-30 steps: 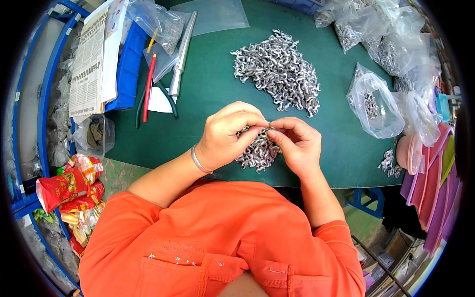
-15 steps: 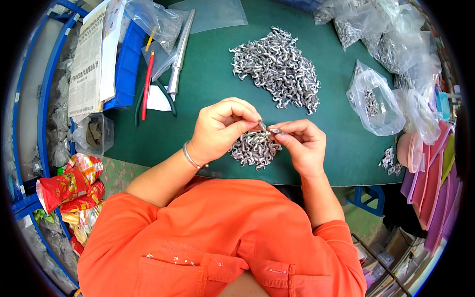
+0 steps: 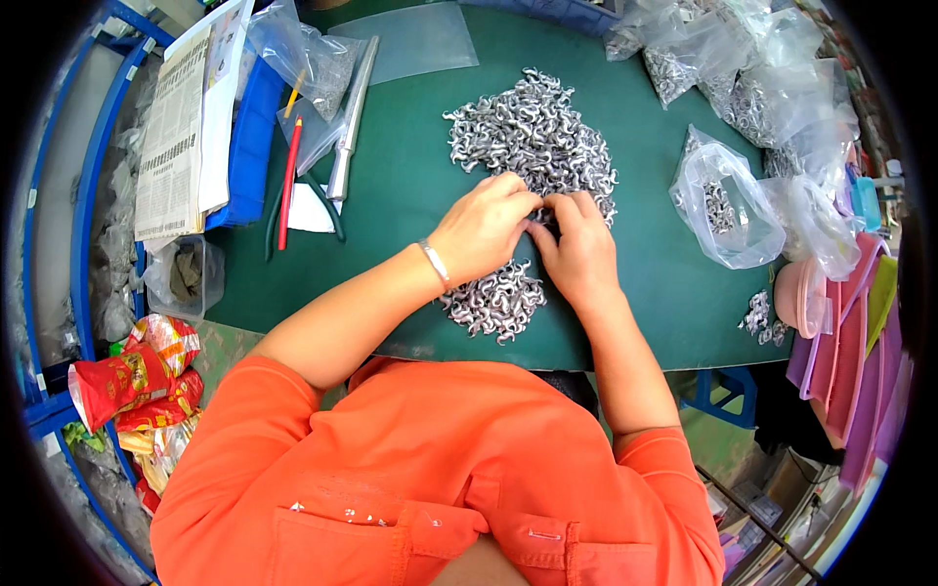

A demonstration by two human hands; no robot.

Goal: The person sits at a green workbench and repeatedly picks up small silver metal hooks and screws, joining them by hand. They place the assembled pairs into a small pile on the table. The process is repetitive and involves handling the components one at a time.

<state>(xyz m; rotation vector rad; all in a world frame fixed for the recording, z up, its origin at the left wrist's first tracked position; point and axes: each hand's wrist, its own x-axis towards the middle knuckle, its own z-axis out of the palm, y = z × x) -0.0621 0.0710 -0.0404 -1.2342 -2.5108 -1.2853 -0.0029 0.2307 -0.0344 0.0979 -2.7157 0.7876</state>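
A large heap of small curved silver metal pieces (image 3: 532, 127) lies on the green tabletop (image 3: 401, 127). At its near edge are my left hand (image 3: 487, 230) and my right hand (image 3: 578, 249), fingertips close together. Both hands have their fingers bent and drawn in; what sits between the fingertips is hidden. Nearer to me, below my left hand, lies a smaller heap of the same silver pieces (image 3: 498, 305). A metal bangle (image 3: 435, 262) circles my left wrist.
On the left lie a tapered metal rod (image 3: 354, 117), a red-handled tool (image 3: 290, 186), dark-handled pliers (image 3: 271, 230) and a blue bin (image 3: 249, 146) with papers. An opened plastic bag of pieces (image 3: 728, 210) and more filled bags (image 3: 752, 88) stand right.
Both hands have moved away from me, from over the small heap to the large heap's near edge. Small silver pieces showed in the fingertips before; now the fingertips are hidden.
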